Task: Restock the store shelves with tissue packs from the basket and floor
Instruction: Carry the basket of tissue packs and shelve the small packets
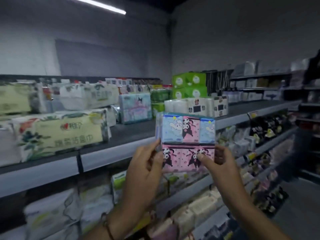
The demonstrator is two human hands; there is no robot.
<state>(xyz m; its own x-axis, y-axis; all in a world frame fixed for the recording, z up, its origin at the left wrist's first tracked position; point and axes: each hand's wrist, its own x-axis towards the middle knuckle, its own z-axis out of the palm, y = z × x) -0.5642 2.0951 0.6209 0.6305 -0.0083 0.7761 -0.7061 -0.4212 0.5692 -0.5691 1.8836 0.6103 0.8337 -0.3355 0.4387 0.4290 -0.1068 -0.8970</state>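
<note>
I hold a flat pack of small tissue packets [187,135] upright in front of the top shelf [138,130]. Its wrap is pink and light blue with cartoon figures. My left hand [143,168] grips its lower left edge and my right hand [220,161] grips its lower right edge, thumb on the front. The pack hovers just before a bare stretch of the dark shelf top, between a yellow-green floral tissue pack [69,134] on the left and white roll packs [194,105] on the right. No basket or floor stock is in view.
A similar blue cartoon pack [135,108] stands further back on the shelf, with green boxes [189,85] behind. Lower shelves [190,193] are full of packs. Another shelf unit [308,108] stands at the right, with grey floor [297,213] between.
</note>
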